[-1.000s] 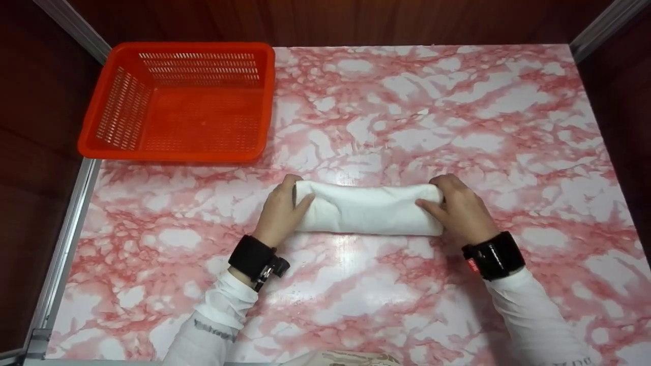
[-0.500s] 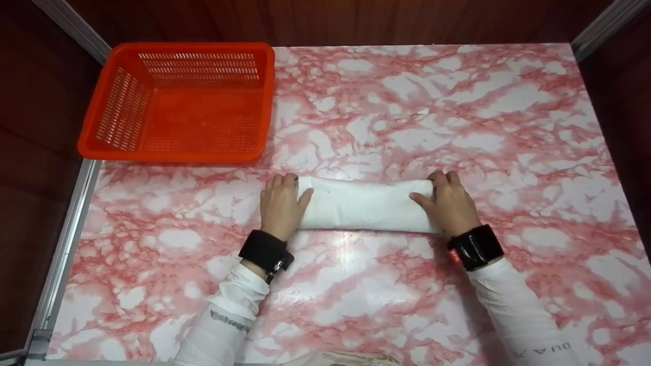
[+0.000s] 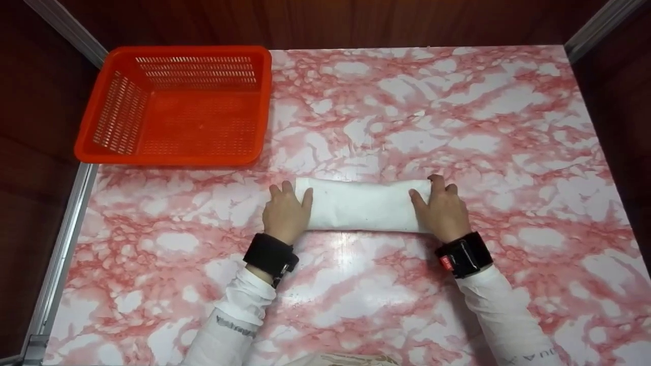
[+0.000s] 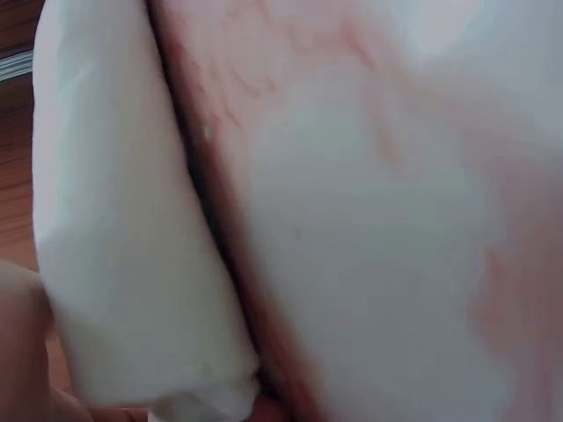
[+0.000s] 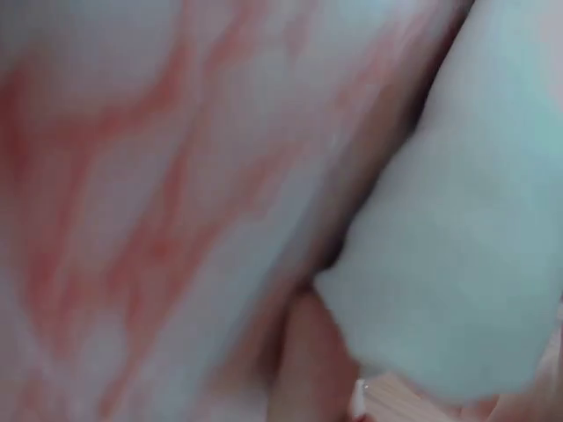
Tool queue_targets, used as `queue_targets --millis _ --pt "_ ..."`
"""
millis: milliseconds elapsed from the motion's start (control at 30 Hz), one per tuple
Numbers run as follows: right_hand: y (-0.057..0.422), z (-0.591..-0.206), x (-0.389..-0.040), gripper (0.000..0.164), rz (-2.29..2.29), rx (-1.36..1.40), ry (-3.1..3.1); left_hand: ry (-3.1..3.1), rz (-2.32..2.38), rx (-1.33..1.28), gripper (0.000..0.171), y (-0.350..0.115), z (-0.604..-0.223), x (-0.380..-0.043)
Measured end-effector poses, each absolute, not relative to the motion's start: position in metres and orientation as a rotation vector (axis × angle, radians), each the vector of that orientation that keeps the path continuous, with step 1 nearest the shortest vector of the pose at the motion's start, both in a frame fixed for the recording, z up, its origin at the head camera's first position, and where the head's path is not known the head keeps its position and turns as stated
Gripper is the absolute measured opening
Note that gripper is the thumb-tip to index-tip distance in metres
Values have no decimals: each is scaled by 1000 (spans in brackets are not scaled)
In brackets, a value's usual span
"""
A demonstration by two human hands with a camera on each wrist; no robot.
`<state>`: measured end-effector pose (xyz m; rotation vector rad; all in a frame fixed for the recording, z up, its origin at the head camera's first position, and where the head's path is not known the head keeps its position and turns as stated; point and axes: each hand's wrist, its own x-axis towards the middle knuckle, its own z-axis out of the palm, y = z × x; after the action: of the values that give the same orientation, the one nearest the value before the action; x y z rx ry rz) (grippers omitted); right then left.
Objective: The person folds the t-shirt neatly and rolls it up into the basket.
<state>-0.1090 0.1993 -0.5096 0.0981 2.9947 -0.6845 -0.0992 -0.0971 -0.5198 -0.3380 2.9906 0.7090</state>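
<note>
A white cloth, folded into a long flat bundle, lies crosswise on the pink and white marbled table in the head view. My left hand grips its left end, thumb over the top and the other fingers around the outer side. At the right end my right hand holds it the same way. In the left wrist view the cloth runs along the left, close over the tabletop. The right wrist view has the cloth on the right, with a finger at its end corner.
An orange-red plastic basket with slotted sides stands at the back left. Dark wood panels rise behind and beside the table, with metal strips along the left edge. A beige printed item shows at the bottom edge.
The cloth has come down from a tilted hold to lie flatter on the table, its surface smoother. Both hands have turned more upright, and the right hand has shifted slightly inward.
</note>
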Motion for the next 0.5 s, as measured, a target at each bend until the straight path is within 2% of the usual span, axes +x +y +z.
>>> queue_targets --millis 167,500 --pt "194 -513 -107 62 -706 73 3002 3008 729 -326 64 -88 -522 -96" --pt "184 -517 -105 44 -743 -89 2946 3048 757 -252 47 -83 -529 -94"
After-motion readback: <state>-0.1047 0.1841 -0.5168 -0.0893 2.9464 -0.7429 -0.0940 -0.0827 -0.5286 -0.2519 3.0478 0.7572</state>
